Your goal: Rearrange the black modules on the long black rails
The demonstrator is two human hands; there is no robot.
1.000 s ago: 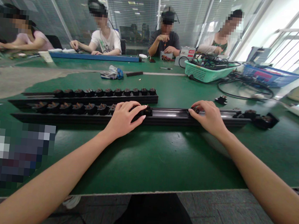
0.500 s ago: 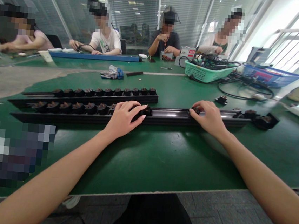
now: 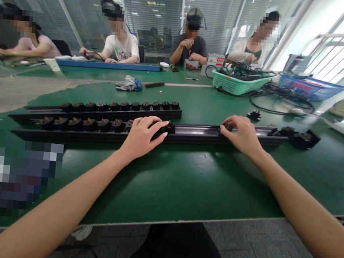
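A long black rail (image 3: 197, 130) lies across the green table, with a row of black socket modules (image 3: 75, 124) in its left part. My left hand (image 3: 145, 136) is closed around a black module (image 3: 169, 126) at the end of that row. Further right, my right hand (image 3: 240, 133) grips another black module (image 3: 227, 126) over the rail's channel. Between my hands the shiny channel shows bare. Behind lies a second black rail (image 3: 137, 112) with several modules in it. Loose modules (image 3: 305, 138) are at the right end of the front rail, and one (image 3: 254, 115) lies behind it.
A green basket (image 3: 238, 86) of cables and a blue basket (image 3: 315, 91) stand at the back right. Gloves (image 3: 129, 83) and a dark strip (image 3: 154, 85) lie mid-table. Several people sit along the far side. A pixelated item (image 3: 24, 179) is at the near left.
My right hand has shifted very slightly right with the module in its fingers. My left hand has stayed in place.
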